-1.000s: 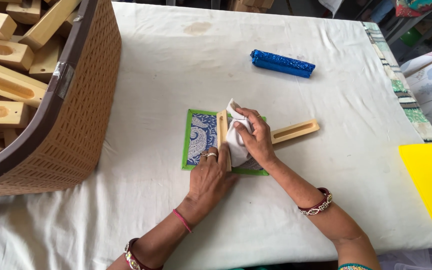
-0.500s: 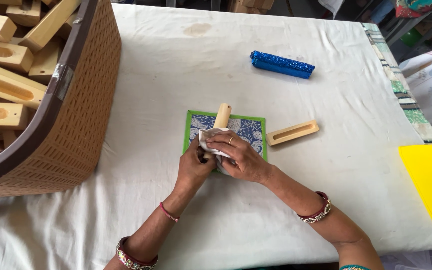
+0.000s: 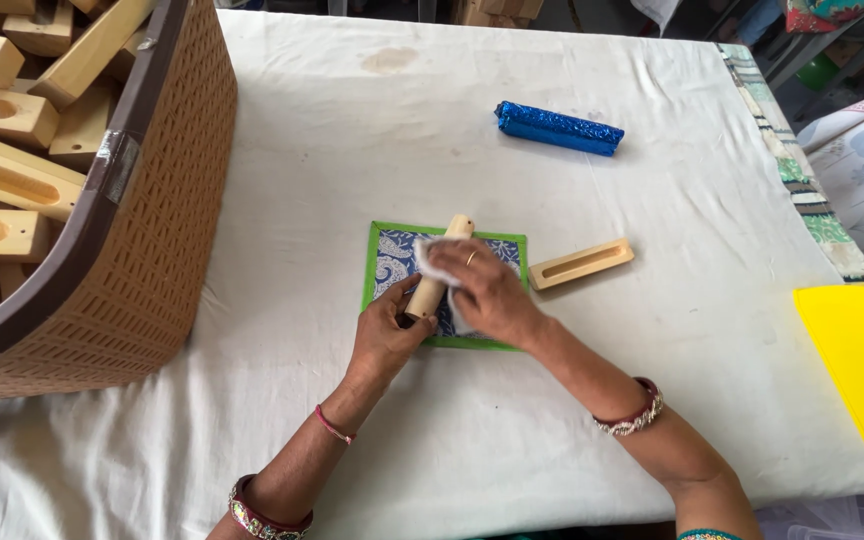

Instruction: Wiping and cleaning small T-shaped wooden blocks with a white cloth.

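Observation:
A light wooden block (image 3: 439, 270) lies slanted over a green-edged blue patterned mat (image 3: 392, 258) on the white-covered table. My left hand (image 3: 389, 335) grips the block's near end. My right hand (image 3: 487, 295) presses a white cloth (image 3: 434, 262) against the block's middle. A second wooden block (image 3: 580, 264) with a long slot lies flat just right of the mat, untouched.
A large brown woven basket (image 3: 142, 250) full of several similar wooden blocks stands at the left. A blue foil-wrapped roll (image 3: 558, 128) lies farther back. A yellow bin (image 3: 862, 360) sits at the right table edge. The table cloth (image 3: 352, 130) has a faint stain at the back.
The block went from lying on the mat to being lifted and turned in both hands; now it rests slanted, and my right hand with the cloth has slid along it.

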